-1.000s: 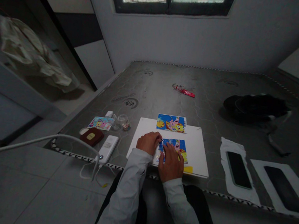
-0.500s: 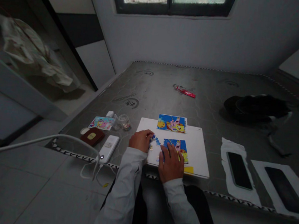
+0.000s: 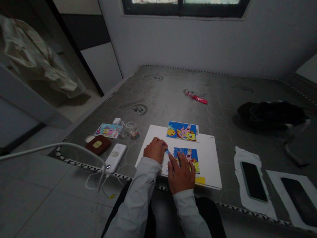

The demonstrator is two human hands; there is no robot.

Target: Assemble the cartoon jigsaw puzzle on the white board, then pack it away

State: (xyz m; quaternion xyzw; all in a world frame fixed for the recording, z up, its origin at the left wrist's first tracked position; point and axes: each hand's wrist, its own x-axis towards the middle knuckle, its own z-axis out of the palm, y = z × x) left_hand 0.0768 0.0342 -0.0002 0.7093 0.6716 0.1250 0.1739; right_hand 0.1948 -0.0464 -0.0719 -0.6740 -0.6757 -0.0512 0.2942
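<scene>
A white board lies at the near edge of a grey mattress. On it sits a partly built cartoon jigsaw puzzle, with a printed picture of the same scene at the board's far edge. My left hand is curled, pinching a small blue puzzle piece just left of the puzzle. Flat on the puzzle's left part rests my right hand, fingers stretched out. A yellow scrap shows beside my right wrist.
Left of the board lie a white power bank with a cable, a dark red case, a cartoon card and a small clear jar. Two phones rest on white sheets at right. A red wrapper and dark clothing lie farther back.
My left hand pulled a blue piece away to the left, then brought it back to the puzzle's left edge. My right hand stayed pressed on the puzzle.
</scene>
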